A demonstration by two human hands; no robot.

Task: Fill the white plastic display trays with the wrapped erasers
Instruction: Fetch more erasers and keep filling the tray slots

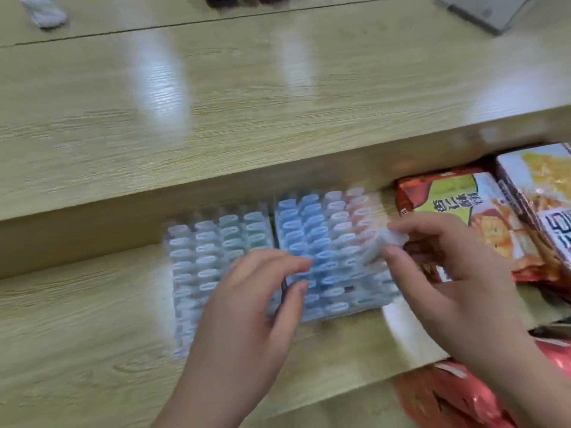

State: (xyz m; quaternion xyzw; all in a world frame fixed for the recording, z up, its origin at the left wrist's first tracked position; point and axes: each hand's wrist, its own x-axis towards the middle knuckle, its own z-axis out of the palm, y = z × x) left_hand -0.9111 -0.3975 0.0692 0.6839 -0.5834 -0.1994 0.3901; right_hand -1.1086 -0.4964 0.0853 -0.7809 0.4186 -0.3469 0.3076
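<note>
- Pale wood-grain shelving [92,304], stepped in tiers; the whole view is motion-blurred.
- Two white plastic display trays sit side by side on the lower tier, touching or nearly so: left tray [197,261], right tray [333,230].
- Wrapped erasers [296,223] stand in rows in both trays. Right tray: blue ones, with a pinkish column at its right edge. Left tray: paler blue-green ones.
- Progress, judged: both trays look close to full. Blur hides any empty slots, especially along the near rows under the hands.
- Right hand [445,267]: thumb and forefinger pinched on a small clear-wrapped piece [392,242], probably an eraser, at the right tray's right edge.
- Left hand [247,319]: fingers curled over the near rows where the trays meet; cannot tell if it grips anything.
- Snack packets [457,217] lie just right of the trays; red packaging [457,393] sits below.
</note>
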